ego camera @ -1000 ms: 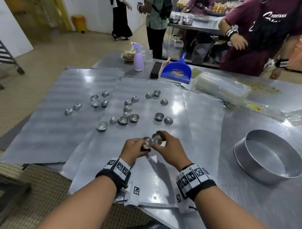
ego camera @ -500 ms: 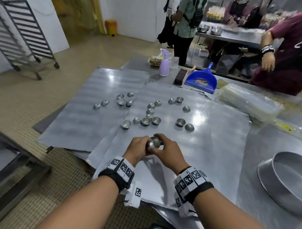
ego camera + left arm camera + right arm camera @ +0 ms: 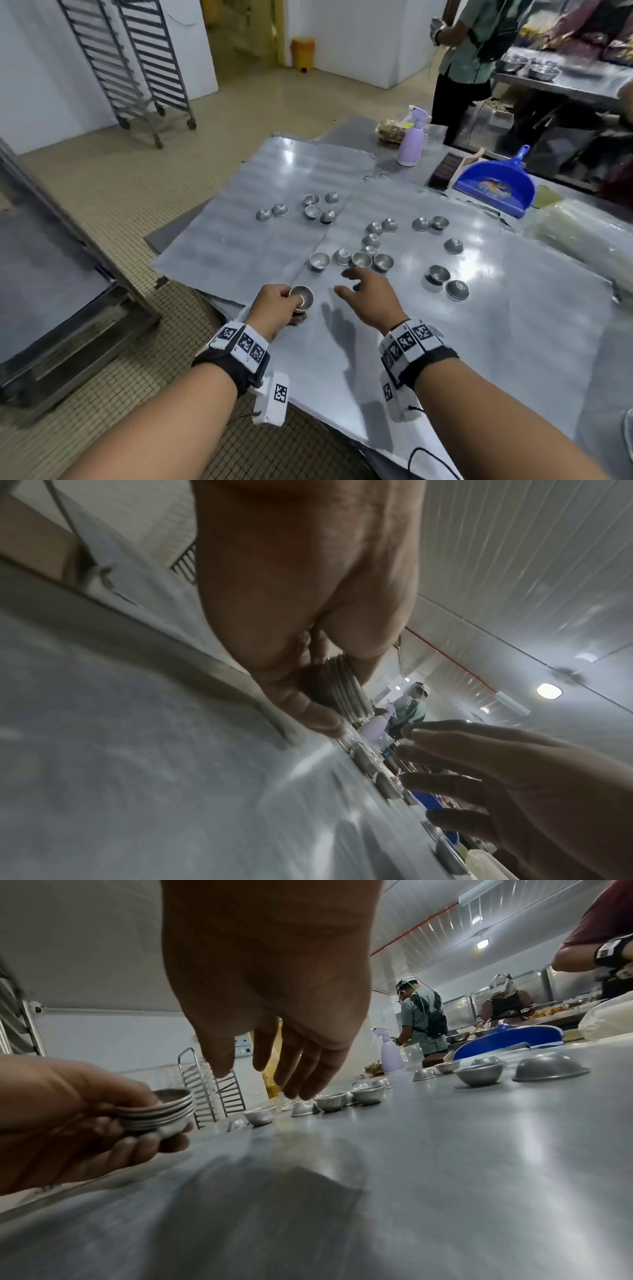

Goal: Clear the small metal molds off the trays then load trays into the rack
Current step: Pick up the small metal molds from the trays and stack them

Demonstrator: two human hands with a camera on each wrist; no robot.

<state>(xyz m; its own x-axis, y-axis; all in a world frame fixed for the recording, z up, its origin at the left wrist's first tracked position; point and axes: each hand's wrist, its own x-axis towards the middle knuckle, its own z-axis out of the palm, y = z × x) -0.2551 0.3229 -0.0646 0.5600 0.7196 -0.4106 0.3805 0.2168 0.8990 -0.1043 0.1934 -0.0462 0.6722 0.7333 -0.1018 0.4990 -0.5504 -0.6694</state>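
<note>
My left hand grips a nested stack of small metal molds, whose ribbed rims show in the left wrist view and the right wrist view. My right hand is open, fingers spread, reaching over the near tray toward a row of loose molds. Several more molds lie scattered on this tray and on the left tray. Some molds sit upright, others upside down. The right fingers hover just short of the row.
A wheeled tray rack stands far left on the tiled floor. A lilac spray bottle, a brush and a blue dustpan sit at the table's far side. A plastic-wrapped pack lies right. People work at a back counter.
My hands have parted: the right hand let go of the stack and moved forward toward the loose molds, while the left hand keeps the stack. My head has turned left, bringing the rack into view.
</note>
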